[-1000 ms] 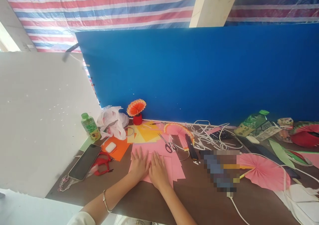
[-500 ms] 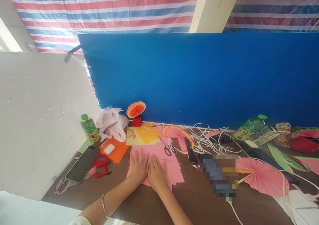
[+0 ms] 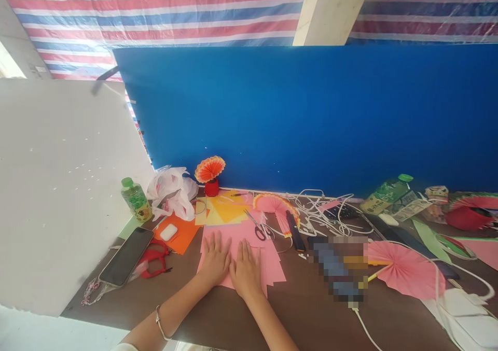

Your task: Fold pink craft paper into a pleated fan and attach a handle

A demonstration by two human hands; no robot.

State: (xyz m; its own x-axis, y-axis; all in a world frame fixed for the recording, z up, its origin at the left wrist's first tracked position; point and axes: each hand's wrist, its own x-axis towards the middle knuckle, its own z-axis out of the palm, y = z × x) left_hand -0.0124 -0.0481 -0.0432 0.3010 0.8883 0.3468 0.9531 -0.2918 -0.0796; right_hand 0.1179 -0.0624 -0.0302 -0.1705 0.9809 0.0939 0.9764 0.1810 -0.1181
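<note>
Several overlapping sheets of pink paper (image 3: 274,270) lie on the brown table before me. My left hand (image 3: 215,260) rests flat on them, fingers spread. Close beside it, my right hand (image 3: 246,270) presses down flat, its fingers stretched out and nearly together. Neither hand grips anything. Just beyond my right hand, a pair of scissors (image 3: 260,230) lies on the pink paper's upper edge. Yellow sheets (image 3: 218,209) lie behind the pink ones. A pleated pink paper strip with an orange and yellow edge (image 3: 272,204) curves behind the scissors.
To the left are a phone (image 3: 126,256), a red strap (image 3: 155,260), a white earbud case (image 3: 168,232) on orange paper and a green bottle (image 3: 136,199). A paper fan flower (image 3: 210,169) stands at the back. Rightward lie tangled white cables (image 3: 342,219) and a pink paper fan (image 3: 412,269).
The view has shifted slightly, so the whole scene sits a little further left. Both hands stay flat on the pink paper, with hardly any movement.
</note>
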